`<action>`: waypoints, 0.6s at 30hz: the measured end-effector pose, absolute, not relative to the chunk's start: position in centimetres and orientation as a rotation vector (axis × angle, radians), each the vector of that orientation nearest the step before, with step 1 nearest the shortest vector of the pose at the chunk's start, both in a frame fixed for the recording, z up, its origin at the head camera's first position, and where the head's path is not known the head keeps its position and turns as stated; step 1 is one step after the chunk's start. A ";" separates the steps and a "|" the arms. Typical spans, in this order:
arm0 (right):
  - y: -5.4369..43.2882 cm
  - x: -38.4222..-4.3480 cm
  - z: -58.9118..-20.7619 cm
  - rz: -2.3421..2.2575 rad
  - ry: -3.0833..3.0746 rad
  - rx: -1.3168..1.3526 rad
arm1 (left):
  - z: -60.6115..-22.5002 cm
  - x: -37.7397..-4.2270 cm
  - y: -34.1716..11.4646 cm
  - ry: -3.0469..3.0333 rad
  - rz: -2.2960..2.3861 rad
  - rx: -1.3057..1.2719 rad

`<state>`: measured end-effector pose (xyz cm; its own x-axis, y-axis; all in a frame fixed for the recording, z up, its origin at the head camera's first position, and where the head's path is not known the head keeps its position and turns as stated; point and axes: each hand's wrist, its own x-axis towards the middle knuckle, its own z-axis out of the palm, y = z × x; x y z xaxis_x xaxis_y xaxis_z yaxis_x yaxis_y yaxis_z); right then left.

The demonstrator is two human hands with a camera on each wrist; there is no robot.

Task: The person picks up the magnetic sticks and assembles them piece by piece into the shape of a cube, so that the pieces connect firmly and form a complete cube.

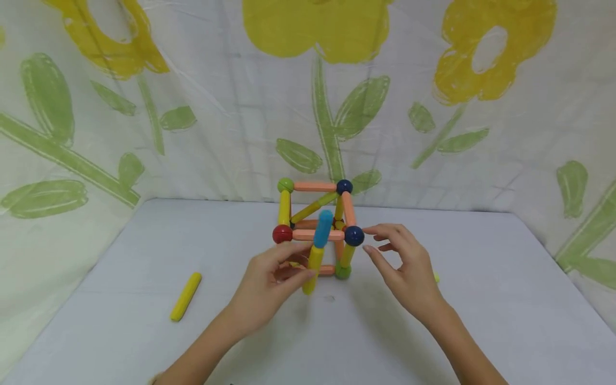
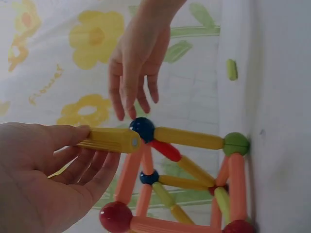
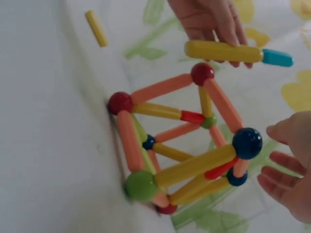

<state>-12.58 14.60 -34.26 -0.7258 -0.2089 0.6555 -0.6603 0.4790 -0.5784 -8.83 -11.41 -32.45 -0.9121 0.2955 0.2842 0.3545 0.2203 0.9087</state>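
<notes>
My left hand (image 1: 264, 286) pinches a yellow magnetic rod (image 1: 314, 267) between thumb and fingers, and a blue rod (image 1: 323, 227) sits end to end on its top. This pair stands tilted before a cube-like frame (image 1: 315, 186) of pink and yellow rods joined by coloured balls. At the frame's upper near corner is a dark blue ball (image 1: 354, 236). Close beside that ball is my right hand (image 1: 409, 264), fingers loosely curved around nothing. In the right wrist view a small gap separates the right fingers (image 3: 279, 170) from the ball. Diagonal rods (image 3: 192, 116) cross inside the frame.
A loose yellow rod (image 1: 185, 297) lies on the white table (image 1: 120, 331) to the left. Partly hidden behind my right hand is a small yellow-green rod (image 1: 436, 277). A flower-painted cloth (image 1: 216, 112) hangs behind the table.
</notes>
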 end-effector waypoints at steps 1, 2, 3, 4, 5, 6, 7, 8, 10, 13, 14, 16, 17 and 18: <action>14.5 -12.8 -34.2 1.158 -2.231 0.720 | -32.1 -9.1 -11.5 -2.372 -1.777 -0.642; 14.4 -13.1 -34.0 1.136 -2.244 0.722 | -31.7 -9.3 -11.5 -2.333 -1.733 -0.638; 14.4 -13.3 -34.0 1.117 -2.260 0.723 | -31.4 -9.5 -11.6 -2.295 -1.690 -0.634; 14.3 -13.4 -33.9 1.099 -2.277 0.725 | -31.2 -9.8 -11.6 -2.259 -1.645 -0.636; 14.3 -13.6 -33.8 1.084 -2.296 0.728 | -30.9 -10.1 -11.7 -2.221 -1.607 -0.635; 14.3 -13.7 -33.7 1.071 -2.313 0.733 | -30.7 -10.4 -11.8 -2.184 -1.576 -0.640; 14.2 -13.8 -33.7 1.065 -2.331 0.739 | -30.5 -10.7 -11.8 -2.157 -1.550 -0.632; 14.2 -13.9 -33.6 1.063 -2.349 0.741 | -30.4 -11.0 -11.9 -2.132 -1.529 -0.627; 14.3 -14.0 -33.6 1.068 -2.378 0.747 | -30.1 -11.7 -11.9 -2.097 -1.491 -0.616; 14.3 -14.1 -33.6 1.087 -2.404 0.748 | -30.0 -12.5 -12.0 -2.079 -1.428 -0.603; 14.3 -14.1 -33.6 1.093 -2.406 0.749 | -30.0 -12.7 -12.0 -2.080 -1.401 -0.600; 14.2 -14.1 -33.7 1.099 -2.403 0.757 | -30.2 -13.1 -12.1 -2.084 -1.354 -0.592; 14.2 -14.1 -33.7 1.101 -2.399 0.761 | -30.3 -13.3 -12.1 -2.084 -1.336 -0.589; 14.2 -14.1 -33.7 1.103 -2.393 0.766 | -30.4 -13.4 -12.2 -2.086 -1.320 -0.584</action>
